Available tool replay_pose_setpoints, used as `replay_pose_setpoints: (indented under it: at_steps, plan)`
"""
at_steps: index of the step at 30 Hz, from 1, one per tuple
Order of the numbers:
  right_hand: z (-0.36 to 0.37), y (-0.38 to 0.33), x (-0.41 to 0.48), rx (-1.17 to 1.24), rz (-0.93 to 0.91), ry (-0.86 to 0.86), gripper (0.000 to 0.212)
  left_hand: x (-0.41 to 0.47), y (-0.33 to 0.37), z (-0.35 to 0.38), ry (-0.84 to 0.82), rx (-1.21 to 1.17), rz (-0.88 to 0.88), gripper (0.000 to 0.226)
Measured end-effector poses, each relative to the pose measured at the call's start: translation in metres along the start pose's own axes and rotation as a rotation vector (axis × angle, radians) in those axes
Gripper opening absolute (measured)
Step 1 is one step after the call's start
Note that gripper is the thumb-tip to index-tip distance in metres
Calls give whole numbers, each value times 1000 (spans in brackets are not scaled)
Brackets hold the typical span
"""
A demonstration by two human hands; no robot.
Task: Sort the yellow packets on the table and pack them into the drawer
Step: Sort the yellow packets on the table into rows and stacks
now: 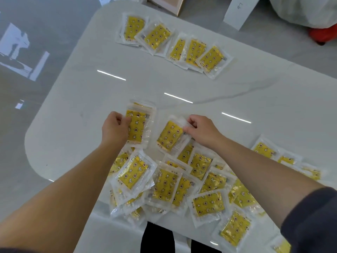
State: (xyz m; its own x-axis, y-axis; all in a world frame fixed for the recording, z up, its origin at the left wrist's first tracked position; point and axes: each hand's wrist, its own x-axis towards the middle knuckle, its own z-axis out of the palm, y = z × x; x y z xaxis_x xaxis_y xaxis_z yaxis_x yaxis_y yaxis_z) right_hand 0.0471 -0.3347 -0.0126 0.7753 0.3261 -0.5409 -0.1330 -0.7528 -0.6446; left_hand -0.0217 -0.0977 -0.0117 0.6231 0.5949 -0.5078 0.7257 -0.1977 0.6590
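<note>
Head view: left hand (pixel 114 127) grips a packet stack (pixel 141 114), right hand (pixel 202 128) pinches one packet (pixel 168 136), loose pile (pixel 182 183) just beside.

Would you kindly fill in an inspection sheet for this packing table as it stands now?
Surface: glossy white table, rounded corners, light strips reflected.
Job's things: stack of yellow packets; single packet beside it; loose heap at the near edge; far row of overlapping packets; drawer not identifiable.
Clutter: nothing seen.
Grippers: left hand grips the stack; right hand pinches the single packet's edge.
Cables: nothing seen.
Surroundings: grey floor; white card, white bag and red object beyond the table.
</note>
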Motion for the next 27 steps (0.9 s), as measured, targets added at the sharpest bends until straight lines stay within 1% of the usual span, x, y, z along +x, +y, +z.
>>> replay_pose_setpoints:
  at_steps: [3, 6, 8, 10, 14, 20, 24, 27]
  plan:
    - [-5, -5, 1, 55, -18, 85, 16, -6, -3, -7, 6, -27, -19, 18]
    - [-19, -9, 1, 184, 5, 200, 13, -12, 6, -7, 5, -59, -27, 19]
    - [-38, -7, -1, 265, 28, 235, 9, -18, 21, -1, 9, -73, -29, 19]
    - [-61, 0, -3, 294, 36, 240, 11, -26, 37, 11, 10, -75, -19, 20]
    - [-107, 31, -9, 277, 30, 241, 10, -45, 68, 48, 13, -79, 28, 18]
    - [-162, 83, 6, 213, 95, 267, 7, -57, 105, 129, -105, -62, 61, 18]
    - [-188, 99, 33, 213, 143, 299, 12, -43, 144, 182, -137, -13, 122, 17]
    - [-206, 105, 59, 185, 154, 326, 13, -14, 177, 211, -150, 53, 185, 15]
